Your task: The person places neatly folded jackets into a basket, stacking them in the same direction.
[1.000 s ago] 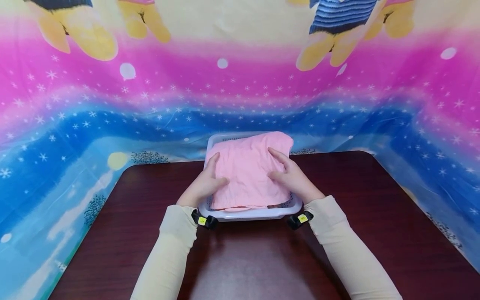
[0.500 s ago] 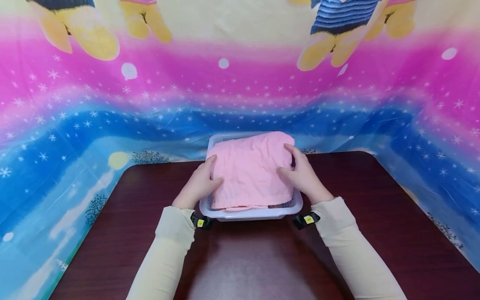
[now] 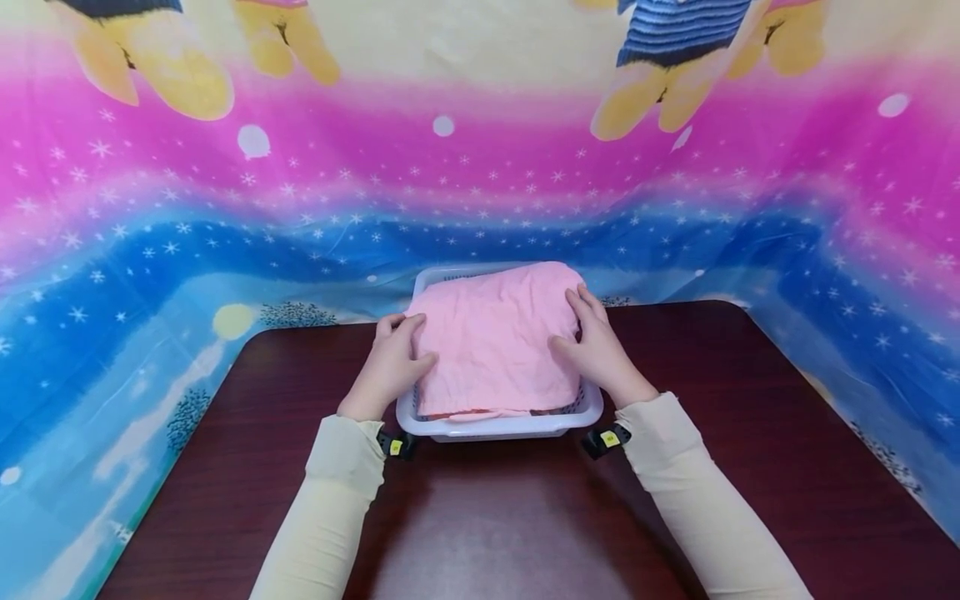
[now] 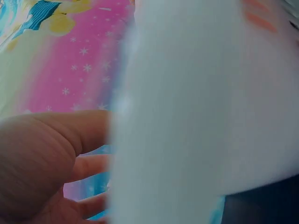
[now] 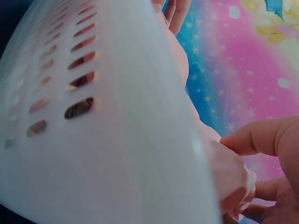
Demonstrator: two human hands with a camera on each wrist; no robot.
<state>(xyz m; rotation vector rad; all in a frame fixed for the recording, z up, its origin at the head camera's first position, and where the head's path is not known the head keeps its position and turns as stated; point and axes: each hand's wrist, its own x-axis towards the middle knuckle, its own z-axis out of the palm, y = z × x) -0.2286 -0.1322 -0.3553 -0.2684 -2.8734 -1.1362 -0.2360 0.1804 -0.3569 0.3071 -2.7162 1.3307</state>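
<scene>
A pink cloth (image 3: 495, 342) lies spread over a light plastic basket (image 3: 498, 427), so most of the basket's inside is hidden. At the basket's left side is my left hand (image 3: 382, 367), with thumb and index finger at the cloth's left edge. Its fingertips pass behind the basket wall (image 4: 182, 102) in the left wrist view, so their hold is hidden. On the opposite side my right hand (image 3: 603, 354) pinches the cloth's right edge. The right wrist view has that thumb on top of the bunched cloth (image 5: 229, 175), with fingers below it.
The basket stands at the back middle of a dark red-brown table (image 3: 495, 517). A patterned curtain (image 3: 465, 183) in pink and blue hangs close behind and along both sides. Something orange-red (image 3: 468, 412) shows under the cloth's front edge.
My left hand has shifted left, toward the basket's left rim. The right hand has moved right, from on top of the cloth to its edge. Basket and cloth stay nearly in place.
</scene>
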